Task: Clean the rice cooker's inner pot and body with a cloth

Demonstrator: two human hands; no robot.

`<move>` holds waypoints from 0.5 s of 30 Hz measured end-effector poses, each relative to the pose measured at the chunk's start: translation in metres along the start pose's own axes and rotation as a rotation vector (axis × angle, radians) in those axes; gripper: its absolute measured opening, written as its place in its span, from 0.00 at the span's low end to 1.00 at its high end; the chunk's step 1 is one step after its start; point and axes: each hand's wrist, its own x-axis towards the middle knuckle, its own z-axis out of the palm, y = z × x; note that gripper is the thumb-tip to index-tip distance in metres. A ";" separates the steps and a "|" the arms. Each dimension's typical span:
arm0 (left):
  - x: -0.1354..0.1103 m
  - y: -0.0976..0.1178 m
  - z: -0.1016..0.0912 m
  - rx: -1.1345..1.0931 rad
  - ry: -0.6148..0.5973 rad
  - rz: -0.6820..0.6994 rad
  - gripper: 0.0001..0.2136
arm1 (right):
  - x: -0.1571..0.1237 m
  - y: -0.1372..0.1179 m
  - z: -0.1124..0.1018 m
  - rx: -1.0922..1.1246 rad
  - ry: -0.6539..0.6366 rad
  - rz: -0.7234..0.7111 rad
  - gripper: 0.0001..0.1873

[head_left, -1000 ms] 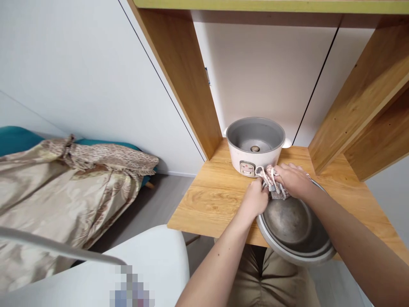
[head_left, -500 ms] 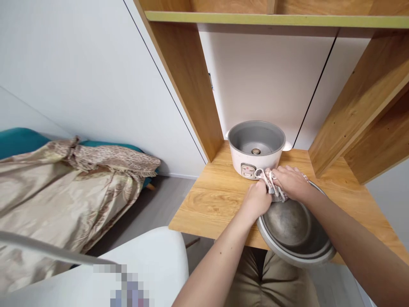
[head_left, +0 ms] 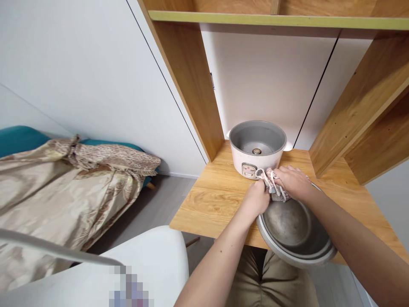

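Both my hands are closed on a bunched pink patterned cloth with pale cord loops (head_left: 272,182) and a small grey piece on it. My left hand (head_left: 258,197) grips its left side in a fist. My right hand (head_left: 293,182) covers its right side from above, fingers bent round it. Directly beneath is a wide grey metal pot or bowl (head_left: 289,221), tilted toward me over the table's front edge; its far rim is partly hidden by my hands and forearm. Just behind the cloth stands a pink rice cooker base (head_left: 238,160), uncovered, its heating plate showing inside.
The wooden table (head_left: 207,194) is framed by upright wooden panels (head_left: 188,81) and a shelf with a green edge (head_left: 271,19) overhead. A white chair (head_left: 159,251) stands at the lower left. Beyond it, a patterned cover (head_left: 47,192) drapes teal furniture (head_left: 24,138).
The view has shifted very slightly. Both hands keep their hold on the cloth, and the pot and cooker stay where they were.
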 end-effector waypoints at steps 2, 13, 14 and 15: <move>-0.003 0.001 0.000 0.048 0.014 -0.002 0.17 | -0.001 0.000 0.000 -0.001 -0.002 0.009 0.18; 0.013 0.017 -0.011 0.211 -0.129 0.039 0.18 | -0.001 0.000 0.002 -0.030 0.032 -0.023 0.21; 0.016 0.016 -0.011 0.207 -0.131 0.054 0.18 | -0.001 0.001 0.003 -0.029 0.035 -0.025 0.20; 0.017 0.014 -0.010 0.191 -0.124 0.068 0.18 | -0.001 0.001 0.003 -0.025 0.036 -0.023 0.20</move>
